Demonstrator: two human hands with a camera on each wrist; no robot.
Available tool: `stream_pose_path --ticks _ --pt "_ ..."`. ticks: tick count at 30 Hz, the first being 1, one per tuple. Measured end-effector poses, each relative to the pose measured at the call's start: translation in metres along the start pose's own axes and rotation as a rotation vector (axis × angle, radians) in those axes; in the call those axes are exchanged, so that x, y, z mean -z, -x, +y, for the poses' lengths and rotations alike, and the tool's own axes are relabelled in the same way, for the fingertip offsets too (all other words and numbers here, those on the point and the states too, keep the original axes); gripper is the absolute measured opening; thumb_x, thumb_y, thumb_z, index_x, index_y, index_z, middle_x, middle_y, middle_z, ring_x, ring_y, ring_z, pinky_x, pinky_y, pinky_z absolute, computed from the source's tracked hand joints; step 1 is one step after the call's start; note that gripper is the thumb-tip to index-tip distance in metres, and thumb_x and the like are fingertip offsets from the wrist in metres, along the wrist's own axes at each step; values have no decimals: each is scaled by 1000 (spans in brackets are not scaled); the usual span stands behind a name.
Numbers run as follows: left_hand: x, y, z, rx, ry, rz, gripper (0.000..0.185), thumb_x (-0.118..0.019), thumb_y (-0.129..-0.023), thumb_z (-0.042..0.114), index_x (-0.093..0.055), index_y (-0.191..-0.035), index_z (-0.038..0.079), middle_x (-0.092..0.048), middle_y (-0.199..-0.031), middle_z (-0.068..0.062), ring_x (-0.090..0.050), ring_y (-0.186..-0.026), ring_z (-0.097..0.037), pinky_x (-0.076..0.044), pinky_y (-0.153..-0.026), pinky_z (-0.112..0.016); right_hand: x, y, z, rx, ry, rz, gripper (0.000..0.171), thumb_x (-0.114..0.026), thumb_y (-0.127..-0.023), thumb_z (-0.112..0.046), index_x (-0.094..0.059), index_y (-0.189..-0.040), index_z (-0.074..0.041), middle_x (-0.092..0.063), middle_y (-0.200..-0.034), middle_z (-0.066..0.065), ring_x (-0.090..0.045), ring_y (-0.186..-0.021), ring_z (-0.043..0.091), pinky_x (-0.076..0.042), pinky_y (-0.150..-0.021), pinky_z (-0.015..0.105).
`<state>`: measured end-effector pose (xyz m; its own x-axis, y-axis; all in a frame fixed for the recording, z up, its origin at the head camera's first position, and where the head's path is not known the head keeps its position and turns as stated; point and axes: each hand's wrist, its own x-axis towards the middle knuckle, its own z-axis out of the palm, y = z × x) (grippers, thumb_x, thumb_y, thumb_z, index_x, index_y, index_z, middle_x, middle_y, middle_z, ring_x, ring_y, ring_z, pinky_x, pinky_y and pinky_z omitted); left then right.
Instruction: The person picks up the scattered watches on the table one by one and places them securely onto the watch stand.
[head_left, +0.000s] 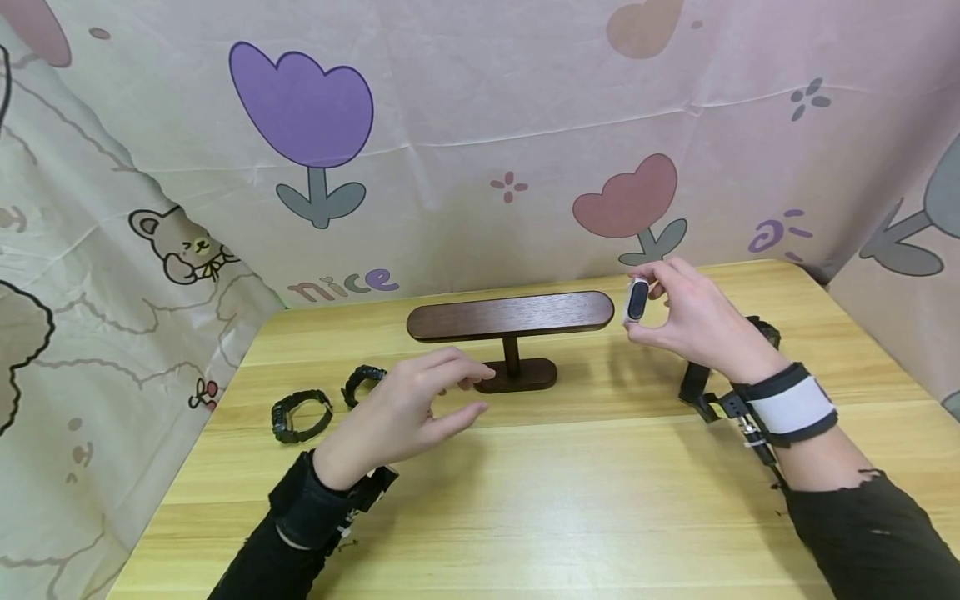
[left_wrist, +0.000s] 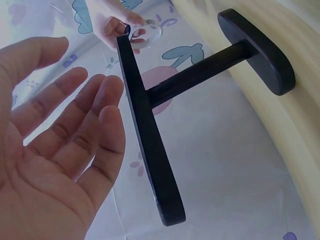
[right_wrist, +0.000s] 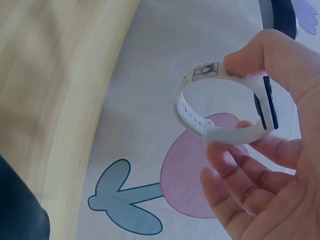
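Left hand (head_left: pixel 408 408) hovers palm-inward just in front of the stand's base (head_left: pixel 517 375), fingers straight and loosely spread, thumb below them, holding nothing; the left wrist view shows the open palm (left_wrist: pixel 55 165) facing the stand's crossbar, not touching it. Left forearm in a black sleeve with a black wrist strap, angled up from the near left. Right hand (head_left: pixel 686 317) is raised just off the right end of the crossbar, thumb and fingertips (right_wrist: pixel 240 60) pinching the white watch band (right_wrist: pixel 220 125). Right wrist carries a white-and-black strap; dark sleeve behind it.
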<state>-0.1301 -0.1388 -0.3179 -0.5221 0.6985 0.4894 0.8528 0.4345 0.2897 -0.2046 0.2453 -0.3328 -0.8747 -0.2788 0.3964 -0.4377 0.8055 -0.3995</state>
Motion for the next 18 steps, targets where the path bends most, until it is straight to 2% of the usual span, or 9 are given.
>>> stream_pose_path --ticks 8,14,18 --pt "7 2 -2 0 -24 37 31 -83 -92 10 -74 -122 7 -76 -109 -2 -73 -95 -13 -61 -80 -24 3 0 1 21 5 5 66 -91 -82 -23 -66 -140 -4 -62 -119 17 -64 -108 32 -52 -83 49" --pt "11 4 -8 -6 -25 59 33 -84 -91 7 -74 -122 7 -74 -106 -3 -71 -93 -16 -61 -78 -27 6 -1 2 35 -3 -11 65 -91 -83 -21 -66 -139 -2 -65 -130 21 -65 -119 43 -53 -100 63" --pt "14 5 -13 3 -25 77 34 -84 -90 5 -74 -123 7 -74 -105 -2 -69 -93 -14 -59 -73 -27 7 -2 2 47 -7 -7 66 -92 -82 -19 -65 -139 -1 -69 -130 22 -67 -122 46 -53 -102 65"
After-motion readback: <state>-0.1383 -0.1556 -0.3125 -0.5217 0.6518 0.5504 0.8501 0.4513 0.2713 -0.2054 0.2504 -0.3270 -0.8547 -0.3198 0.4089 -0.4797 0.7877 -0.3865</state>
